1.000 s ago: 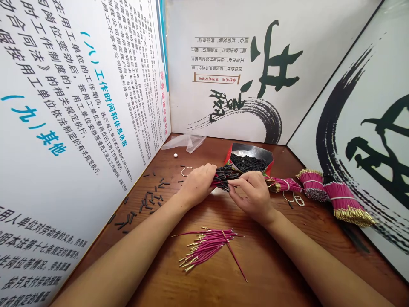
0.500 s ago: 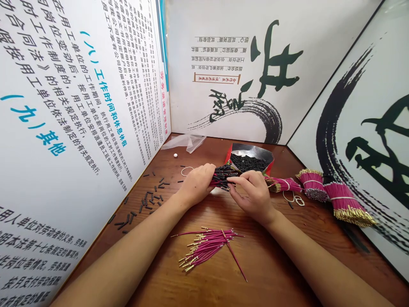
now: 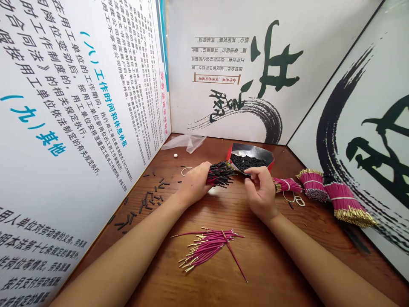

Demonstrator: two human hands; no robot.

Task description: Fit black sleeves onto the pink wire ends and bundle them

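Note:
My left hand (image 3: 194, 183) is closed around a bundle of magenta wires (image 3: 220, 175), whose right-hand ends carry black sleeves. Just right of the bundle hovers my right hand (image 3: 260, 192), its fingers half curled and thumb and index finger apart, with nothing visible between them. It is in front of a red-edged box (image 3: 271, 165) holding many small black sleeves (image 3: 247, 163). Nearer to me on the table, between my forearms, lies a loose pile of magenta wires (image 3: 207, 245) with gold-coloured ends; one wire (image 3: 235, 260) crosses it at an angle.
Black sleeves (image 3: 147, 199) are scattered on the wooden table (image 3: 179, 277) at the left. Tied magenta wire bundles (image 3: 343, 198) lie at the right, beside white rubber bands (image 3: 297, 199). A clear plastic bag (image 3: 193, 143) is at the back. Printed panels (image 3: 217, 17) surround the table.
My right hand has drawn away from the sleeved ends of the bundle, to the right, and its fingers have curled. My left hand keeps its hold, and the bundle's sleeved ends show more fully.

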